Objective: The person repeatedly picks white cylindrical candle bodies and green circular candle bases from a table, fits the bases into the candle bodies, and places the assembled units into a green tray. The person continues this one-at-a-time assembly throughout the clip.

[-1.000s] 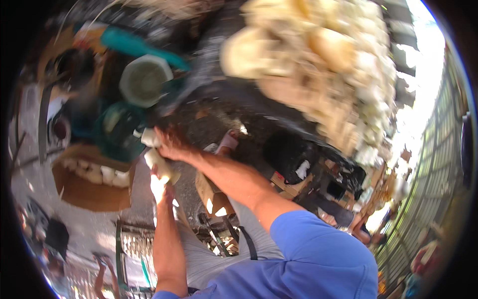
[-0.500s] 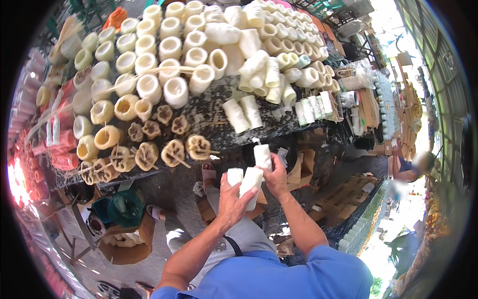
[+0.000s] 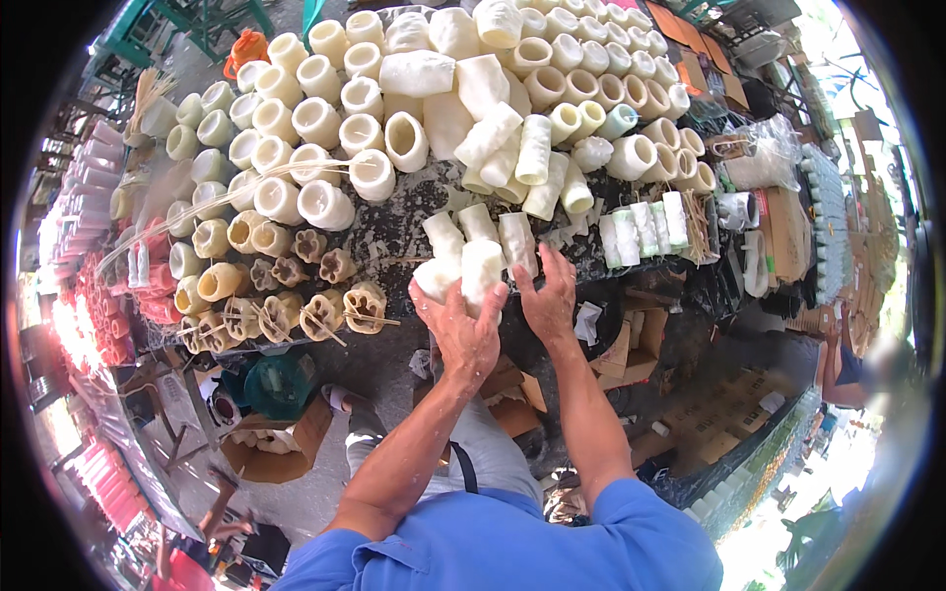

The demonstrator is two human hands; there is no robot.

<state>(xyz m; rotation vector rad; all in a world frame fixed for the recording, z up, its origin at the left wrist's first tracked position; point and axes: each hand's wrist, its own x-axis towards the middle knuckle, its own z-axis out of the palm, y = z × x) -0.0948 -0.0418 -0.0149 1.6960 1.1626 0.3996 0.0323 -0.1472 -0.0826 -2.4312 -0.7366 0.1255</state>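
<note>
My left hand (image 3: 461,330) is closed around two white, wax-like cylinders: a left one (image 3: 436,278) and a right one (image 3: 481,268), held side by side over the table's near edge. My right hand (image 3: 548,300) has its fingers apart just below another white cylinder (image 3: 517,242), which rests on the tabletop; its fingertips are at or near that cylinder's lower end, and contact is unclear. Two more cylinders, one at the left (image 3: 442,234) and one in the middle (image 3: 478,223), lie just beyond the held pair.
Rows of hollow cream wax cups (image 3: 325,205) cover the dark, flaked table (image 3: 394,225), with brown flower-shaped ones (image 3: 366,307) along its near left edge. Slim white cylinders (image 3: 645,229) lie at right. Below are cardboard boxes (image 3: 281,448) and a green tub (image 3: 280,384). Another person (image 3: 845,366) is far right.
Both hands have moved forward to the table with the cylinders. The cylinder that was in my right hand now lies on the tabletop, and that hand's fingers have spread.
</note>
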